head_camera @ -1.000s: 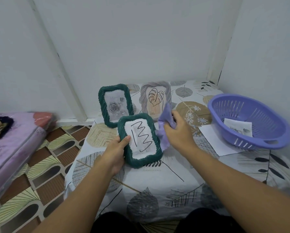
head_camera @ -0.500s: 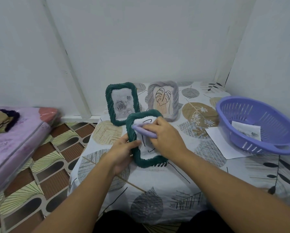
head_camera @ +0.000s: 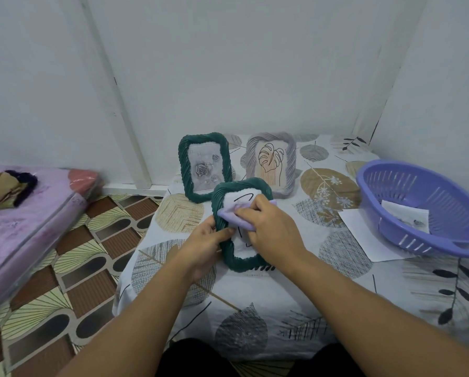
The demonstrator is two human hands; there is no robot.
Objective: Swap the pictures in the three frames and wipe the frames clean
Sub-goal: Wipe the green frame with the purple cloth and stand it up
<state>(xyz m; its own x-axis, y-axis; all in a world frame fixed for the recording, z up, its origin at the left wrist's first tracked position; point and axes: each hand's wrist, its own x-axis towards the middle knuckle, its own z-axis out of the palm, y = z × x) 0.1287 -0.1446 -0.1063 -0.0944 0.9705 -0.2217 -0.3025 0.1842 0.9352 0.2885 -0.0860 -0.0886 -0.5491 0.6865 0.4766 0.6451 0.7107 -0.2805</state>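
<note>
Green frame (head_camera: 238,261) upright, long axis vertical, facing person; left hand (head_camera: 204,247) grips edge; right hand (head_camera: 272,229) presses cloth (head_camera: 232,214).

Both forearms are bare from wrist to the picture's lower edge, with no sleeves, watch, rings or bracelets showing. The left hand (head_camera: 204,242) and right hand (head_camera: 272,229) are ungloved. Dark trousers (head_camera: 198,357) cover the knees.
</note>
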